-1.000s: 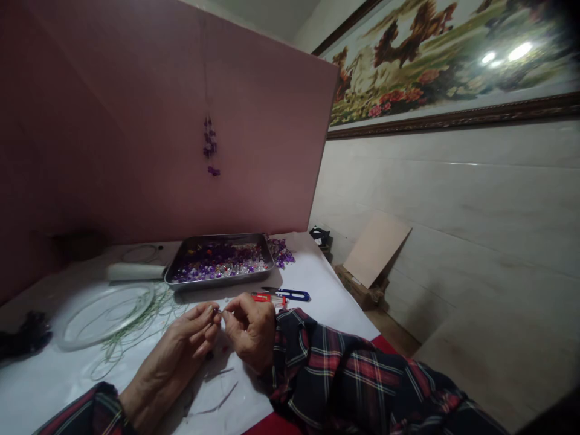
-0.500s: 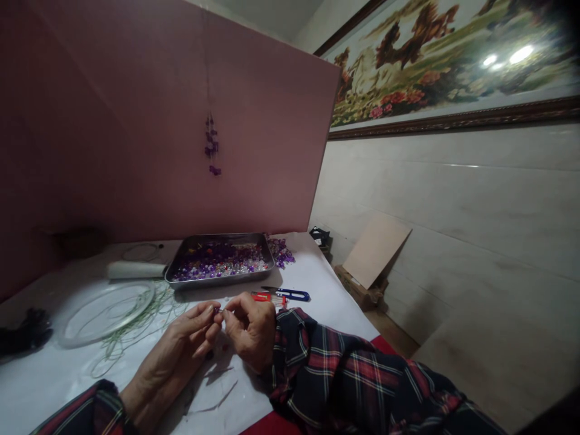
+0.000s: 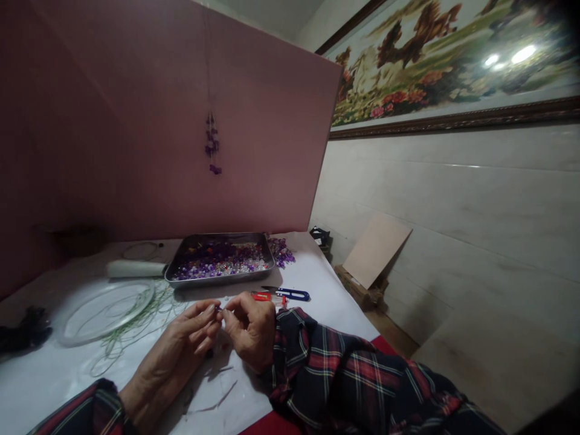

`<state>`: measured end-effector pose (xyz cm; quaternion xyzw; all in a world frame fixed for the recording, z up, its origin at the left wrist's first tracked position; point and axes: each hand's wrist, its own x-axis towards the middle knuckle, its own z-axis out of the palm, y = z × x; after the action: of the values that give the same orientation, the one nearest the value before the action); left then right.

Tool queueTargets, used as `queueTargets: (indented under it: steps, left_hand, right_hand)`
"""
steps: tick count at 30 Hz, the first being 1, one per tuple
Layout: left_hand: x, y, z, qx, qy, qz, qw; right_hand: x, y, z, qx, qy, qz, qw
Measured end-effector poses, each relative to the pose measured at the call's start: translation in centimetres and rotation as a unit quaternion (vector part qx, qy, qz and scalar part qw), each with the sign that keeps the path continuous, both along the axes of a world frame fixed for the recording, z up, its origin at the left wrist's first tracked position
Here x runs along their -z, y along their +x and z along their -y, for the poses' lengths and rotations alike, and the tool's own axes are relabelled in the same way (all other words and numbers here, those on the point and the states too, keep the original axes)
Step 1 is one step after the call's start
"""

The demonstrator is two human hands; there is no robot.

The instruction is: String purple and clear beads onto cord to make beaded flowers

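Note:
My left hand pinches a tiny dark purple bead between thumb and forefinger. From the right, my right hand meets it, thumb and forefinger pressed together at the bead; what they grip is too small to make out. Behind both hands stands a dark metal tray of purple, clear and a few red and yellow beads. Blue thread snips and a red-handled tool lie just beyond my right wrist.
Green cord lies tangled beside a clear ring on the left. Purple beads spill right of the tray. A white roll touches its left side. A bead strand hangs on the pink panel.

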<state>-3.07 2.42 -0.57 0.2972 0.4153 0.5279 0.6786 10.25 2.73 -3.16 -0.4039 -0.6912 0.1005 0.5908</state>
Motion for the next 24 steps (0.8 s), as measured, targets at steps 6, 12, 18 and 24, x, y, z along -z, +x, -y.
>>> queueTargets:
  steps: [6,12,18,24]
  left_hand:
    - [-0.11,0.07,0.04,-0.005,-0.011,0.003,1.0]
    - [-0.83,0.3,0.51,-0.007,-0.023,0.011,1.0]
    - [-0.75,0.17,0.27,-0.001,-0.02,0.006,1.0]
    - [-0.75,0.36,0.38,0.0,-0.021,0.026,0.999]
  right_hand:
    - [0.47,0.17,-0.08,0.009,-0.014,0.031,0.999]
    - [0.46,0.13,-0.1,0.008,-0.008,0.038,0.999]
    - [0.06,0.01,0.07,0.008,-0.016,0.01,1.0]
    - [-0.22,-0.05,0.4,0.009,-0.023,-0.009,1.0]
